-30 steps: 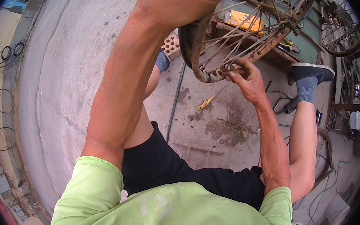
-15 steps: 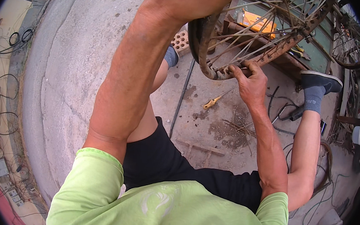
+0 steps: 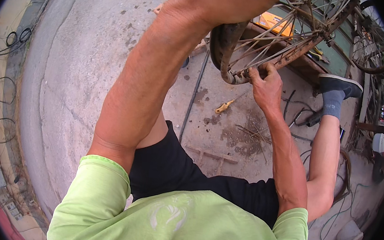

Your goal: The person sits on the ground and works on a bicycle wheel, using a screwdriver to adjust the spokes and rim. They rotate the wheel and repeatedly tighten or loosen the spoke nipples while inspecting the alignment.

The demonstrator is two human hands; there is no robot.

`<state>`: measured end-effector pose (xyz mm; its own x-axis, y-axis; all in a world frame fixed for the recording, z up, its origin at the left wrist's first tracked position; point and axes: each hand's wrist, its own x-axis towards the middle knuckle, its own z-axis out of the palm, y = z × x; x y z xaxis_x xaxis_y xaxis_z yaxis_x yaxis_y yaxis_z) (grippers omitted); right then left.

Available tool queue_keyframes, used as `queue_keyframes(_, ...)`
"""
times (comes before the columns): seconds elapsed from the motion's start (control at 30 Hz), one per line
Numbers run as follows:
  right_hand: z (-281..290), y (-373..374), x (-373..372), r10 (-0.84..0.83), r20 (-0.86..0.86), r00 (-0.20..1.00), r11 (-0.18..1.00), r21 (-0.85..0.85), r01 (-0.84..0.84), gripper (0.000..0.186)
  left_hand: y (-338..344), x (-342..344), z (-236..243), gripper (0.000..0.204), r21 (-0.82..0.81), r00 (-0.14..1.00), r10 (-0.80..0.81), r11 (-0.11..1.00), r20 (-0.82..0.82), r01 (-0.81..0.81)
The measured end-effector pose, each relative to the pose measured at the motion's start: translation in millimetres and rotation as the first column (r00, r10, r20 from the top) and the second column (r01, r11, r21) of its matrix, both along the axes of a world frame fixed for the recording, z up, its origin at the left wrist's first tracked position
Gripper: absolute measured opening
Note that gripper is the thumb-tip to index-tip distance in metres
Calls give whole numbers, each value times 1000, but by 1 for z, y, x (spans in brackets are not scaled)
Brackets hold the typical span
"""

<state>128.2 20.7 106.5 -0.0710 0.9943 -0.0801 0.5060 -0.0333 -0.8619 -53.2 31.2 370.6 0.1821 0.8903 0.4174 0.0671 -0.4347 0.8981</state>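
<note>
A rusty spoked wheel [image 3: 288, 58] fills the upper right, tilted in front of me. A dark curved tyre or tube section [image 3: 228, 39] is at its left side. My right hand [image 3: 266, 80] is closed at the lower rim, with thumb and fingers pinching its edge near the spoke ends. My left hand [image 3: 232, 2] reaches across the top of the wheel. Its fingers are mostly hidden behind the hand and cut off by the upper edge, so its grip does not show.
A yellow-handled screwdriver [image 3: 224, 106] lies on the stained ground below the wheel, near loose thin rods [image 3: 255, 135]. A dark bar [image 3: 194, 94] lies left of it. Behind the wheel are an orange box [image 3: 275, 24] and pliers [image 3: 318, 54]. Cables [image 3: 301, 117] lie by my right leg.
My left forearm and hand have shifted slightly right, now covering more of the brick and my left shoe. My right hand stays at the rim, its fingers drawn closer together.
</note>
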Motion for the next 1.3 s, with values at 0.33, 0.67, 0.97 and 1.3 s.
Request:
queue_keyframes(0.33,2,11,-7,13,67,998,999,-44,-10,34,9,-4,-23,45,131,999,12,991,37,-17)
queue_keyframes(0.67,-25,12,17,257,-348,902,940,-126,-317,33,18,-10,-27,47,17,992,6,1000,124,-9)
queue_keyframes(0.97,-3,40,51,592,-203,780,771,-139,-622,40,20,-2,-24,47,-45,987,119,992,106,-115)
queue_keyframes(1.3,-3,30,43,477,-40,878,867,-144,-477,46,16,2,-26,51,49,993,-6,999,119,0)
